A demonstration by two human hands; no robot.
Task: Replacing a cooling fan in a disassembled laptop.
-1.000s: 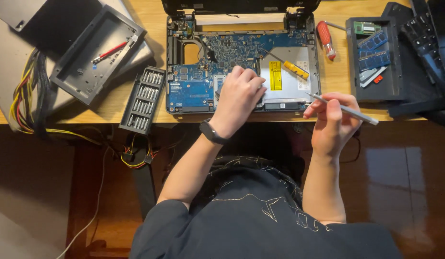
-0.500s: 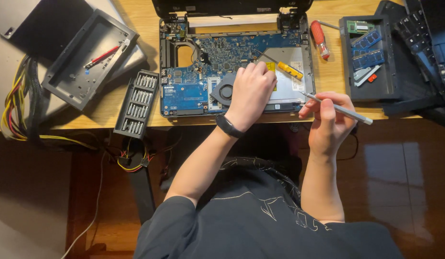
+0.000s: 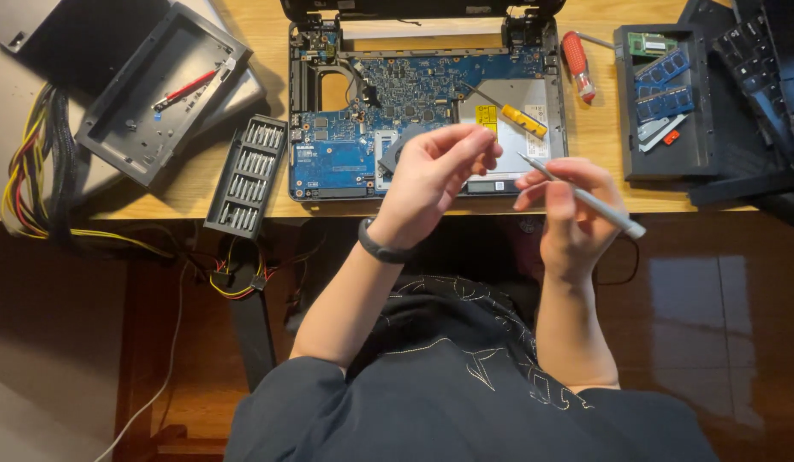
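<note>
left hand (image 3: 431,175): bare, no glove or ring | left wrist: slim black band (image 3: 381,250) | right hand (image 3: 568,214): bare, wrist uncovered | torso: black short-sleeved shirt (image 3: 448,385) with thin pale line pattern, forearms bare

Left hand (image 3: 431,175) hovers raised over the opened laptop (image 3: 422,103), fingers pinched together, wrist banded. Right hand (image 3: 568,210) sits just beside it, at the laptop's near edge, fingers curled closed.

Small yellow rectangular label (image 3: 487,120) (on grey drive), white sticker (image 3: 498,185) at laptop's front edge
</note>
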